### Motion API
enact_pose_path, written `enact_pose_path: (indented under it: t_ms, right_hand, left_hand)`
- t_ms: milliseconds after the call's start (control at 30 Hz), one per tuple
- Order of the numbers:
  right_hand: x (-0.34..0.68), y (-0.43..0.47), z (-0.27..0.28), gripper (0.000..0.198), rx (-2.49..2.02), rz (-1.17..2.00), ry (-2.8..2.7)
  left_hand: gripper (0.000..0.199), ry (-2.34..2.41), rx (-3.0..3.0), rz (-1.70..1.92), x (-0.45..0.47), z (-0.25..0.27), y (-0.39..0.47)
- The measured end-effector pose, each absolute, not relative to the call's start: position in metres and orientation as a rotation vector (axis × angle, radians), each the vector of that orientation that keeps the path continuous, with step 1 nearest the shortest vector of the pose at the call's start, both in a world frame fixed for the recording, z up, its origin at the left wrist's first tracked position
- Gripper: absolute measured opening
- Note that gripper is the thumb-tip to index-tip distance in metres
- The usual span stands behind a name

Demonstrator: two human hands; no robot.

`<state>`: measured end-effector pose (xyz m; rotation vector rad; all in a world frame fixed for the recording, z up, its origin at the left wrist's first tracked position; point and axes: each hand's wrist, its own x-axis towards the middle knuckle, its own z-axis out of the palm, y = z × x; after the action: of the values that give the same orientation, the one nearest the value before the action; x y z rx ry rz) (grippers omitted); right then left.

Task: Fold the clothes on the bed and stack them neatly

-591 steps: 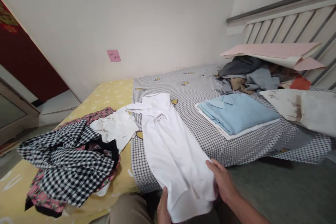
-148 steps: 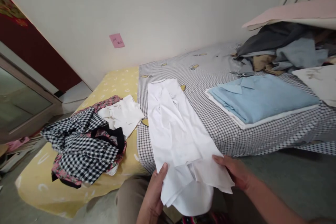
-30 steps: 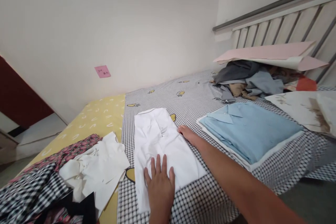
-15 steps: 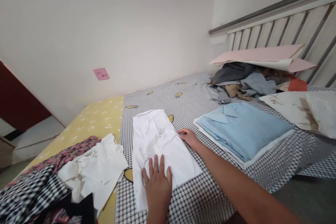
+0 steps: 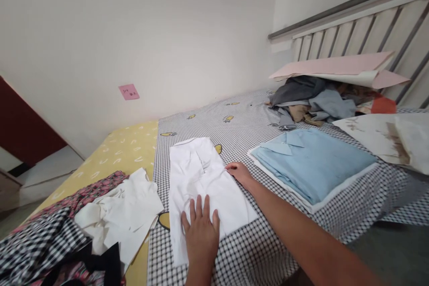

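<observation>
A white garment (image 5: pixel 197 165), folded into a long panel, lies on the checked cloth (image 5: pixel 208 123) in front of me. My left hand (image 5: pixel 201 232) rests flat on its near part, fingers spread and palm down. At the garment's right edge is my right hand (image 5: pixel 239 173), its fingers curled and pinching the fabric there. To the right of that hand lies a folded light blue shirt (image 5: pixel 318 161) on top of a white piece, its collar facing up.
Crumpled white cloth (image 5: pixel 129 210) and a black-and-white checked garment (image 5: pixel 43 241) lie on the left, by a yellow patterned sheet (image 5: pixel 124 140). Back right, grey and brown clothes (image 5: pixel 301 96) sit under a pink sheet (image 5: pixel 335 66), near a railing (image 5: pixel 355 31).
Both hands keep their places on the white garment. Only the view has shifted very slightly.
</observation>
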<state>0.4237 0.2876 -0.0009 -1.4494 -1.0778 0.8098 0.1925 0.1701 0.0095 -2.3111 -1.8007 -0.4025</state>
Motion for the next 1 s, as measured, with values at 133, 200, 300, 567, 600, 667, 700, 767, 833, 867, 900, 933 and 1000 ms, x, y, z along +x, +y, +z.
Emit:
enact_pose_path:
  t_ms: [133, 200, 300, 567, 600, 667, 700, 767, 833, 867, 900, 933, 1000]
  right_hand:
    - [0.423, 0.287, 0.001, 0.016, -1.434, 0.849, -1.041]
    - [0.426, 0.284, 0.002, 0.023, -1.402, 0.898, -1.004]
    - [0.431, 0.278, 0.003, 0.031, -1.337, 0.974, -0.955]
    - [0.43, 0.277, 0.005, 0.022, -1.269, 1.027, -0.915]
    - [0.429, 0.278, 0.006, 0.021, -1.269, 1.028, -0.918]
    - [0.428, 0.28, 0.007, 0.018, -1.268, 1.036, -0.921]
    - [0.428, 0.28, 0.007, 0.017, -1.266, 1.041, -0.921]
    - [0.428, 0.281, 0.008, 0.017, -1.266, 1.054, -0.919]
    - [0.428, 0.281, 0.008, 0.016, -1.271, 1.059, -0.916]
    - [0.428, 0.281, 0.008, 0.015, -1.275, 1.057, -0.916]
    - [0.428, 0.281, 0.008, 0.014, -1.28, 1.053, -0.916]
    - [0.427, 0.281, 0.008, 0.014, -1.285, 1.048, -0.917]
    - [0.426, 0.281, 0.007, 0.014, -1.295, 1.035, -0.923]
  left_hand:
    - [0.051, -1.786, -2.312, -0.427, 0.192, 0.007, 0.171]
    - [0.051, -1.778, -2.316, -0.439, 0.191, 0.006, 0.171]
    - [0.051, -1.775, -2.312, -0.453, 0.192, 0.006, 0.171]
    - [0.051, -1.775, -2.308, -0.446, 0.193, 0.007, 0.17]
    - [0.051, -1.778, -2.306, -0.443, 0.193, 0.007, 0.17]
    - [0.051, -1.785, -2.306, -0.446, 0.193, 0.007, 0.17]
    - [0.051, -1.789, -2.309, -0.449, 0.193, 0.007, 0.17]
    - [0.051, -1.793, -2.319, -0.453, 0.193, 0.007, 0.17]
    - [0.051, -1.791, -2.325, -0.458, 0.193, 0.008, 0.169]
    - [0.051, -1.788, -2.326, -0.462, 0.192, 0.008, 0.169]
    - [0.051, -1.786, -2.328, -0.467, 0.192, 0.008, 0.169]
    - [0.051, -1.786, -2.329, -0.471, 0.192, 0.008, 0.169]
    - [0.051, -1.791, -2.329, -0.472, 0.192, 0.009, 0.169]
